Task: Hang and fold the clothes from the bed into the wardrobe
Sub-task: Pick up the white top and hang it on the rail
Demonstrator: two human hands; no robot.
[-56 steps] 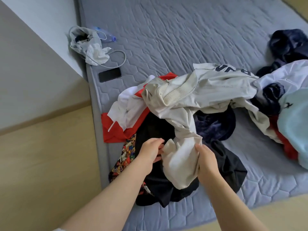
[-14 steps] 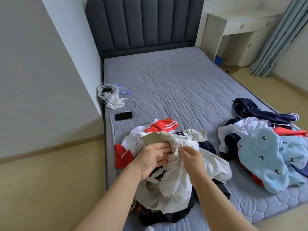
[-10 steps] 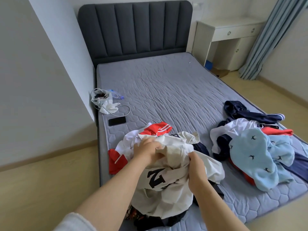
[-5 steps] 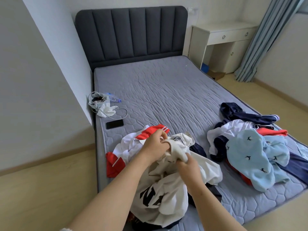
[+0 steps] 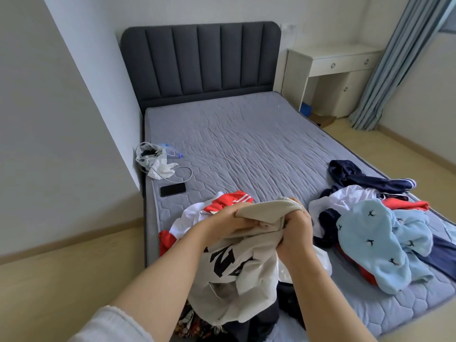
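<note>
Cream sweatshirt (image 5: 237,272) w/ black letters is held up over the near end of the bed (image 5: 246,144), its ribbed edge bunched btwn both hands: left hand (image 5: 229,222) grips the fabric, and right hand (image 5: 296,233) has its fingers curled round it just beside. Rest of it hangs onto a pile w/ a red-and-white top (image 5: 222,206) & dark clothes. Light blue top (image 5: 375,245) lies on a 2nd heap to the right, apart; phone (image 5: 172,189) lies near the bed's left edge.

left arm (image 5: 160,275): bare forearm; pale grey sleeve (image 5: 111,325) at its upper end, soft rounded cuff edge. right arm (image 5: 318,294): bare to the frame edge.
</note>
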